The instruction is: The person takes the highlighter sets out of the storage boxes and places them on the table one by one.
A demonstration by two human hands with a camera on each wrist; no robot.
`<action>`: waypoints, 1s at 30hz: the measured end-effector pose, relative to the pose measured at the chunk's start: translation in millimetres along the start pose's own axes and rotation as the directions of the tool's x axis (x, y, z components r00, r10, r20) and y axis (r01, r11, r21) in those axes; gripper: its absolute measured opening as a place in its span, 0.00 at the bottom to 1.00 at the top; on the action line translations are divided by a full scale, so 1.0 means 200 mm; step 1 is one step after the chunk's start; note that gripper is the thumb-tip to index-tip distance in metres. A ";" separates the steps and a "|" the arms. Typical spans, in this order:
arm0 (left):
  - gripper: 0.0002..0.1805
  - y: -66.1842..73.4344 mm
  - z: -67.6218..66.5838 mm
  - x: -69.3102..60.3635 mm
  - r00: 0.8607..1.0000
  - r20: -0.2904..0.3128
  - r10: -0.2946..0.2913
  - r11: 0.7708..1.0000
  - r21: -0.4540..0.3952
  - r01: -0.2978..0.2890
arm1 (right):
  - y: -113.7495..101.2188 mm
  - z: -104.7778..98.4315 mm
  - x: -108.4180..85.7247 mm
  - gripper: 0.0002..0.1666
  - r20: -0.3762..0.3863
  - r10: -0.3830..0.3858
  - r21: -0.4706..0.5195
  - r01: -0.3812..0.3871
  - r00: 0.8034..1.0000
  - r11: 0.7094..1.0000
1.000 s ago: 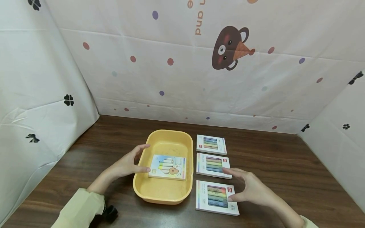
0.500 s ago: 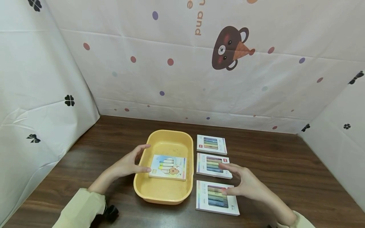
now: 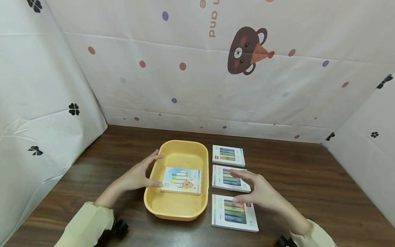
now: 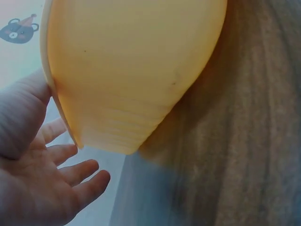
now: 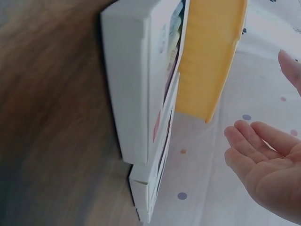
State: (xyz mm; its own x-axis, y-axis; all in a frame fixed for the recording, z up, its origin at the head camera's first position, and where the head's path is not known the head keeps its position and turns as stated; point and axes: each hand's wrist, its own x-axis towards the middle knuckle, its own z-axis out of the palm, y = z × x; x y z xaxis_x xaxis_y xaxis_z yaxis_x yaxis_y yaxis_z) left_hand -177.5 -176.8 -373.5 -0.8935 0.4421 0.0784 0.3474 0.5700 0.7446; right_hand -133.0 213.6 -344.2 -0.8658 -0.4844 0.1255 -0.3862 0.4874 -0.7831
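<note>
In the head view, my left hand is at the left rim of a yellow plastic tub, thumb and forefinger spread at its edge. The left wrist view has its fingers loosely extended beside the tub wall. A white box with a printed picture of pens lies flat inside the tub. To the right, my right hand hovers over the near box and middle box, thumb and fingers apart, holding nothing. Both boxes have windows showing coloured sticks. A similar far box lies behind them.
The boxes line up in a column close to the tub's right side on a dark wood table. A white printed cloth rises behind the table and along both sides. A black wrist device sits near my left sleeve.
My right hand has moved left and slightly away from me over the near and middle boxes. The left hand, tub and boxes have stayed in place.
</note>
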 end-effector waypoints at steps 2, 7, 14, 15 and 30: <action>0.50 0.01 -0.01 0.00 1.000 -0.011 0.020 0.999 0.044 -0.019 | -0.01 0.00 0.01 0.41 -0.001 0.007 0.014 -0.007 1.000 1.000; 0.48 0.05 -0.01 0.01 0.998 -0.031 0.052 0.986 0.157 -0.047 | -0.02 0.01 0.05 0.41 -0.003 0.017 0.043 -0.017 1.000 0.999; 0.45 0.13 -0.01 0.03 0.998 -0.009 0.061 0.964 0.261 -0.056 | -0.04 0.02 0.11 0.41 -0.013 0.022 0.078 -0.021 1.000 0.997; 0.45 0.15 -0.01 0.04 0.998 -0.002 0.057 0.961 0.272 -0.054 | -0.04 0.03 0.12 0.41 -0.011 0.016 0.088 -0.015 1.000 0.996; 0.45 0.25 0.07 0.13 0.990 0.133 -0.039 0.904 0.428 -0.022 | -0.06 0.09 0.22 0.40 0.035 -0.002 0.195 -0.005 0.999 0.981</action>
State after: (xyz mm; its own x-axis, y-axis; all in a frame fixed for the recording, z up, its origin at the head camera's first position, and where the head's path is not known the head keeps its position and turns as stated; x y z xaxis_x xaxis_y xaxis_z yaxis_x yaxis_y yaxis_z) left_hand -178.5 -127.2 -342.8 -0.8604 0.5081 -0.0396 0.4555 0.8016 0.3873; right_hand -159.4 172.8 -340.4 -0.8536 -0.5101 0.1056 -0.3121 0.3386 -0.8877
